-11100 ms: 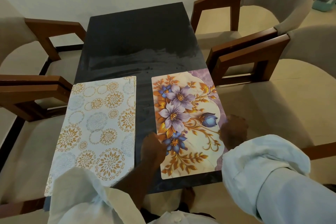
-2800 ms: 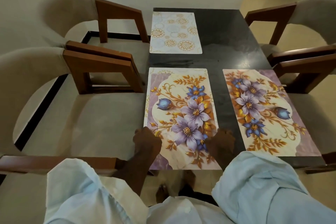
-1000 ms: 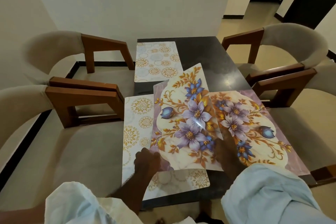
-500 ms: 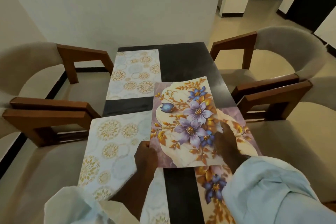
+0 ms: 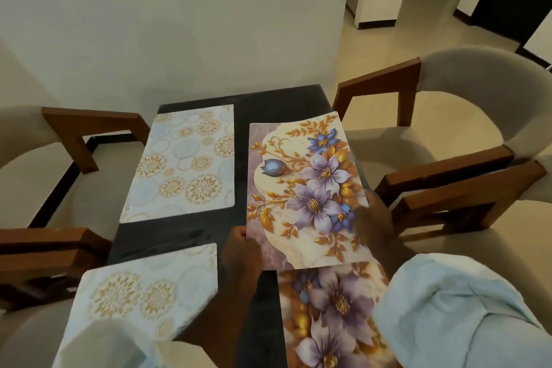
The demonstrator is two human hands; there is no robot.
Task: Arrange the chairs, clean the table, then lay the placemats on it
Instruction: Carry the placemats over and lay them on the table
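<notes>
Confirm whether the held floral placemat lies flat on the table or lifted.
Lifted: left hand and right hand hold the floral placemat by its near end, above another floral mat.

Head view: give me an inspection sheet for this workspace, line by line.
Surface: dark table against the wall.
Job's things: far circle-pattern placemat and near circle-pattern placemat lie flat on the left; near floral placemat lies on the right; held floral placemat is over the far-right spot.
Clutter: nothing seen.
Hands: left hand pinches its near corner; right hand grips its right edge.
Cables: nothing seen.
Surroundings: chairs on both sides; doorways beyond.
</notes>
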